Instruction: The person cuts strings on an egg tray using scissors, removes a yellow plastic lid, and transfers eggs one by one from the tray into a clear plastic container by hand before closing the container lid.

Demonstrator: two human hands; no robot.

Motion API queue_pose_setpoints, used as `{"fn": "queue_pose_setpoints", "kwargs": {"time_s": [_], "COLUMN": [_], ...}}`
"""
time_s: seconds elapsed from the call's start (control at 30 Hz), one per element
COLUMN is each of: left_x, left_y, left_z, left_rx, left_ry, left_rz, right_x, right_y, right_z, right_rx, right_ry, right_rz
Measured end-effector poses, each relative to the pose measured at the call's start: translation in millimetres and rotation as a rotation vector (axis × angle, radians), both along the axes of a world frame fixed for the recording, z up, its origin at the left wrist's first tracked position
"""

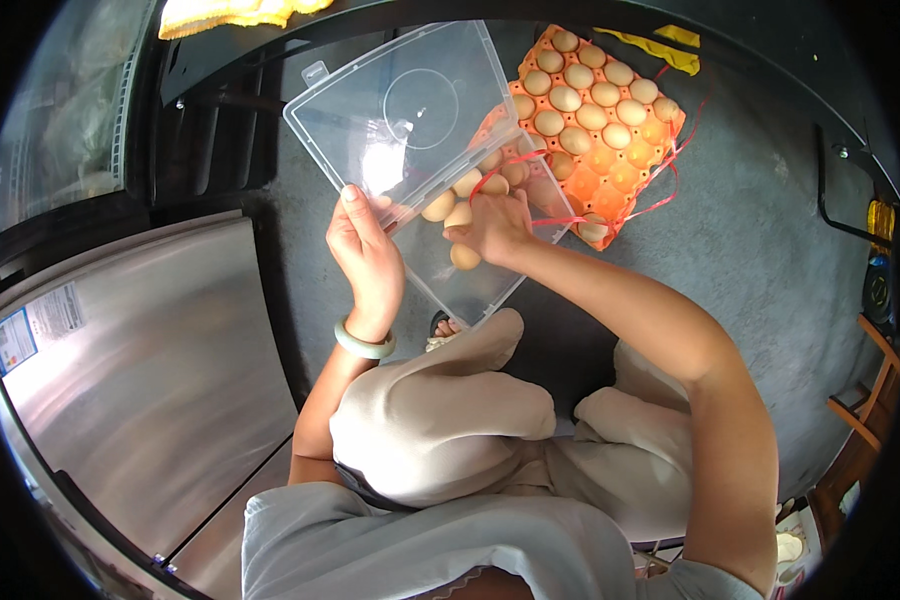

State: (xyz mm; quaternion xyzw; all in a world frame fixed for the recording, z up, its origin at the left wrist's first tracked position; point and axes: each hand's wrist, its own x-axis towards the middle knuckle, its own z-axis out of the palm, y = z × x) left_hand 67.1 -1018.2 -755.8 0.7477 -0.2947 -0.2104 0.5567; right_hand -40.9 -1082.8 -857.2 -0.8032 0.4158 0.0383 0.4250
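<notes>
My left hand (367, 259) grips the edge of a clear plastic lid (345, 112), thumb on top, and tilts it up. Beneath and to the right is a clear plastic box (454, 292) with several brown eggs (464, 256) inside. Bent over these eggs, my right hand (499, 229) reaches into the box; its fingertips are partly hidden, so whether it holds an egg cannot be seen. Beyond the box lies an orange egg tray (586, 182), with many eggs in its far part and bare cups at the near right. Red string (667, 196) trails over tray and box.
A steel cabinet door (150, 360) stands on my left. A black frame bar (420, 19) crosses above the far side of the grey floor (727, 202). Yellow cloth (236, 16) hangs at the top left. Wooden furniture (855, 420) is at the right rim.
</notes>
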Motion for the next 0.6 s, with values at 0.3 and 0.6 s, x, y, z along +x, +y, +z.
{"fn": "queue_pose_setpoints", "kwargs": {"time_s": [0.3,0.6], "left_x": [5.3,6.9], "left_y": [-0.1,0.6], "left_z": [-4.9,-6.8], "left_rx": [-0.022,-0.037], "left_ry": [-0.03,-0.032], "left_rz": [0.005,0.011], "right_x": [-2.3,0.5], "right_y": [-2.8,-8.7], "right_z": [11.5,16.1], "right_rx": [-0.118,-0.168], "right_ry": [0.007,0.141], "right_rz": [-0.062,-0.021]}}
